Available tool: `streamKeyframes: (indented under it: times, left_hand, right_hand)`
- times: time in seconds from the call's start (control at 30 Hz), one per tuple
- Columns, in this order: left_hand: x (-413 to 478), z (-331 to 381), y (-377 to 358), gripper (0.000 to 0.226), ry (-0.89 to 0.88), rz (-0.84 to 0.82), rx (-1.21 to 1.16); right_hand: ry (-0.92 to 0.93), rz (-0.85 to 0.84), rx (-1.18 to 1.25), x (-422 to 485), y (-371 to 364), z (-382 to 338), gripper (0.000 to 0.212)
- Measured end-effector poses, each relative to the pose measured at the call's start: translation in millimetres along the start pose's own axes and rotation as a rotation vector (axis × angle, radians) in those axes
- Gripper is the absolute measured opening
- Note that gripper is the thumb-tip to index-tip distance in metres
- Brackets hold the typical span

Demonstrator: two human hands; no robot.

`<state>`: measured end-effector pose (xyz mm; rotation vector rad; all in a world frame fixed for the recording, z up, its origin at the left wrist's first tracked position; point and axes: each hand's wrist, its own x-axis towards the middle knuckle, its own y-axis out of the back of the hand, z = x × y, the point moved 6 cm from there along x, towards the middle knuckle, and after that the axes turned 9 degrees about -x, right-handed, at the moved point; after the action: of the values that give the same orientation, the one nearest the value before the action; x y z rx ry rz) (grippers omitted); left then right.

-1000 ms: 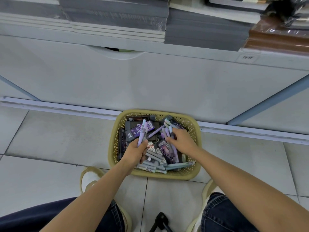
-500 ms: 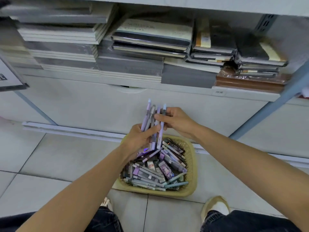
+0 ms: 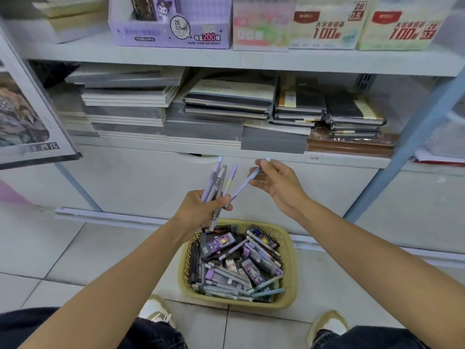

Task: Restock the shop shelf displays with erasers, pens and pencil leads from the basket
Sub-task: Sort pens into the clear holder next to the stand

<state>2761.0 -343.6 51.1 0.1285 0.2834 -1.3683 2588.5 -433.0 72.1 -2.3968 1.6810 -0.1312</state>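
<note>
Pens bunched in left hand (right hand pinches one) over basket.

Matt plastic, glossy film and printed card above shiny tile.

The pens have smooth, matt plastic barrels. The basket is moulded lattice plastic with a dull sheen. The notebooks are wrapped in glossy clear film, and the shelf looks like smooth painted metal. The display boxes are printed card with a slight satin finish. The floor tiles are smooth and glazed, and the trousers are coarse dark denim.
</note>
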Motion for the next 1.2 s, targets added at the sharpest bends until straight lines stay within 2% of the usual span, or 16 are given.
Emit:
streamKeyframes:
  times: [0.1,0.23,0.5,0.63,0.73,0.87,1.03,1.2]
  left_hand:
    - [-3,-2,-1,0.016,-0.018,0.028,0.006]
    - [-5,-3,-7,0.019,-0.01,0.002,0.005]
    - [2,17,-15,0.033,0.029,-0.081,-0.164]
    - [4,76,-23,0.033,-0.09,-0.148,-0.198]
    - [4,137,-23,0.036,-0.203,-0.134,-0.146]
    - [-1,223,-26,0.055,-0.426,-0.133,-0.134]
    - [-4,302,-28,0.033,-0.61,-0.173,-0.142]
    - [9,324,-26,0.039,-0.637,-0.121,-0.093]
  right_hand:
    - [0.012,0.086,-0.019,-3,11,-1,0.014]
    - [0.005,0.056,-0.025,0,16,-8,0.029]
    - [0.178,0.057,-0.097,6,12,-59,0.02]
    - [0.332,0.01,-0.142,10,-2,-134,0.021]
    - [0.454,-0.008,-0.125,9,-15,-198,0.022]
    - [0.661,0.006,-0.181,5,-31,-289,0.022]
    - [0.923,0.154,-0.249,4,-30,-383,0.021]
    - [0.9,0.325,-0.417,39,-16,-398,0.02]
